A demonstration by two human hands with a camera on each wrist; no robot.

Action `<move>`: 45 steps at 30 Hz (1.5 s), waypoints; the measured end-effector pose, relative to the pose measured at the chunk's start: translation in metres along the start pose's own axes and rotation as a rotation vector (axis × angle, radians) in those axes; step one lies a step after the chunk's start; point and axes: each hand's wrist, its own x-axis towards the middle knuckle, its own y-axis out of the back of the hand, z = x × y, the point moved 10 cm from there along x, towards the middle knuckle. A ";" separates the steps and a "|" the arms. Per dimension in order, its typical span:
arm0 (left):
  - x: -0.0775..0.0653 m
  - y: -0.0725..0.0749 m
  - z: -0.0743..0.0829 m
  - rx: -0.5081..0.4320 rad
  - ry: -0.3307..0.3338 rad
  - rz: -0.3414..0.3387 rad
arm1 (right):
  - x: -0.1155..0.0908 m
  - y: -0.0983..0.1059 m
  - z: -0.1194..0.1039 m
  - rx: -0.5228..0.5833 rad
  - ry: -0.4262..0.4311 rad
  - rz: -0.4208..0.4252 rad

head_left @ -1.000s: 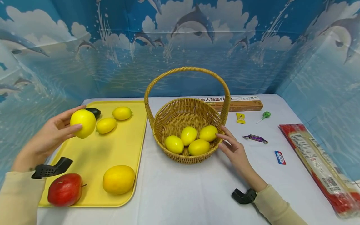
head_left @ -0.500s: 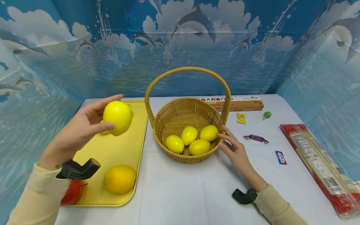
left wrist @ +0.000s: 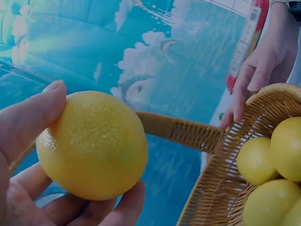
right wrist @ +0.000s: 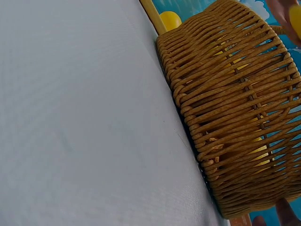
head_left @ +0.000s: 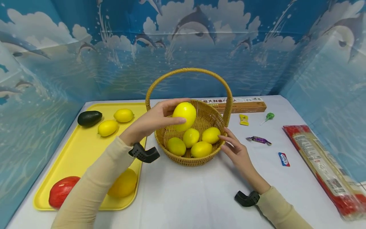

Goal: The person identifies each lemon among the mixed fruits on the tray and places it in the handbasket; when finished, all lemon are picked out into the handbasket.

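Observation:
My left hand holds a lemon between thumb and fingers, above the wicker basket. The left wrist view shows this lemon close up, with the thumb on its upper side and fingers beneath. Inside the basket lie several more lemons, grouped toward its near right side. My right hand grips the basket's right rim, near the foot of the tall handle. At the lower edge of the right wrist view, a few fingertips show beside the basket's woven wall.
On the left, a yellow tray carries two lemons, a dark avocado, a red apple and a larger yellow fruit partly behind my sleeve. Small sweets, a pasta box and a long red packet lie right.
My left hand has carried the lemon rightward from over the tray to over the basket. The avocado and tray lemons have come back into sight. My right hand stays at the rim.

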 end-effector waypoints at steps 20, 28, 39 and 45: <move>0.112 -0.002 -0.122 0.095 0.362 0.083 | 0.001 -0.004 -0.002 -0.023 0.048 -0.004; 0.113 -0.013 -0.145 0.180 0.424 0.052 | -0.001 -0.005 0.000 -0.008 0.026 -0.006; 0.111 -0.016 -0.151 0.201 0.413 0.054 | -0.001 -0.004 -0.002 -0.014 0.017 -0.010; 0.112 -0.019 -0.148 0.187 0.388 0.059 | -0.001 -0.001 -0.002 -0.023 0.007 -0.004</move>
